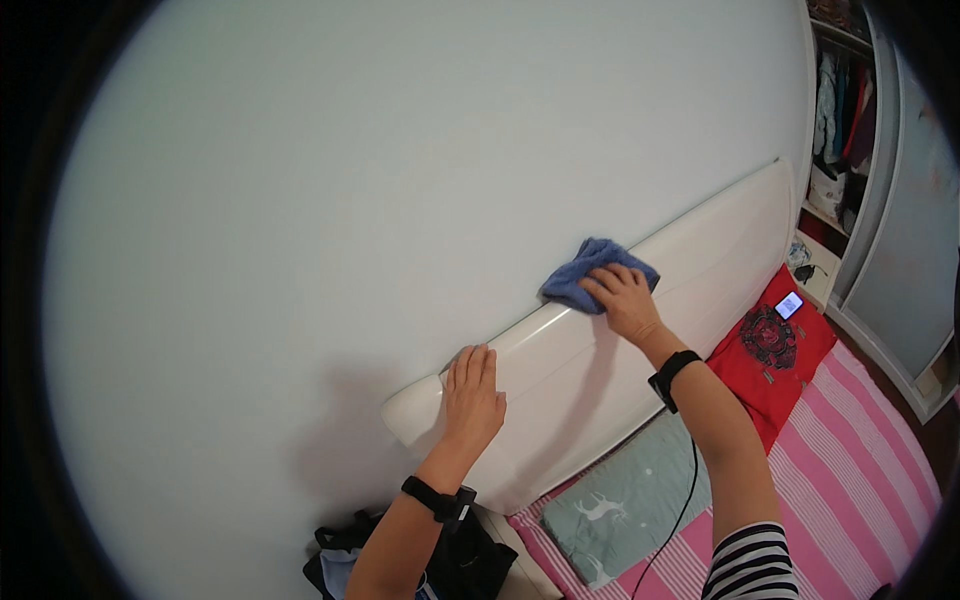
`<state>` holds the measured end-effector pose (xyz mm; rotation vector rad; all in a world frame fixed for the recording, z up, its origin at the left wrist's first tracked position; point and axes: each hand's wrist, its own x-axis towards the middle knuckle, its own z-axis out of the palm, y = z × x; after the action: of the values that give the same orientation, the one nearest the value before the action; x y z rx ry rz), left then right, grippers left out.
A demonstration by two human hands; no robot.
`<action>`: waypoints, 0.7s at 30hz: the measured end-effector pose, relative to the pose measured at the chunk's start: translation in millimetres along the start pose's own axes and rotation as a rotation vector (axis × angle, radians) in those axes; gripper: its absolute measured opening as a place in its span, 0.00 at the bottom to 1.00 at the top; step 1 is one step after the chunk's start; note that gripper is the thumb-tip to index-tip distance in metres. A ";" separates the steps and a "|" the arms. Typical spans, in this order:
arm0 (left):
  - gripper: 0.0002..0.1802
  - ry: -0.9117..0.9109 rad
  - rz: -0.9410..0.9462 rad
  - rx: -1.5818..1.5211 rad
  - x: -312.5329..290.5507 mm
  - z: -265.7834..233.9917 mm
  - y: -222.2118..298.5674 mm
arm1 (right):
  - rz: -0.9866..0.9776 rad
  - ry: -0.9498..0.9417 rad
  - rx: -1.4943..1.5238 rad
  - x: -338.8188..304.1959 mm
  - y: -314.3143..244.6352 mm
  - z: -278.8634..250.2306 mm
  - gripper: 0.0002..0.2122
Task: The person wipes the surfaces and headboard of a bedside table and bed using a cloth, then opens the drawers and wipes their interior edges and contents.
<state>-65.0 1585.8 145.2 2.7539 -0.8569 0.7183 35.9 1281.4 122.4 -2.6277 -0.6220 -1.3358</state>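
Note:
A long white glossy headboard (560,385) stands against the wall behind the bed, slanting up to the right. My right hand (628,305) presses a blue cloth (590,272) onto its top edge, with the fingers bent over the cloth. Part of the cloth hangs over the edge toward the wall. Farther left, my left hand (474,395) lies on the headboard near its rounded left end, fingers stretched over the top edge and nothing seen in them. Each wrist wears a black band.
A pink striped bedsheet (840,450) covers the bed, with a green pillow (625,500) and a red pillow (765,345) on it. A lit phone (789,305) lies on the red one. A thin black cable (683,510) crosses the bed. Dark bags (475,560) sit lower left; an open wardrobe (845,120) stands right.

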 end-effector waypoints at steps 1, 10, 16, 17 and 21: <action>0.34 -0.002 -0.027 0.010 4.7 5.8 0.6 | 0.011 0.014 0.004 -2.1 4.6 2.3 0.22; 0.38 0.064 0.040 0.064 36.9 34.8 15.8 | 0.241 0.124 -0.044 -21.1 90.5 3.8 0.24; 0.41 0.043 0.110 0.162 75.8 48.9 43.3 | 0.416 0.145 -0.054 -36.2 157.7 -0.1 0.25; 0.41 0.045 0.118 0.158 81.1 50.2 46.3 | 0.421 0.146 -0.061 -36.1 167.5 -0.5 0.25; 0.46 0.000 0.080 0.144 85.7 59.6 47.8 | 0.504 0.154 -0.082 -32.7 199.3 4.6 0.24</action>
<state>-7.1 1487.1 136.5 2.8583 -0.9553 0.8246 105.1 1092.2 107.6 -2.4668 0.1176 -1.3928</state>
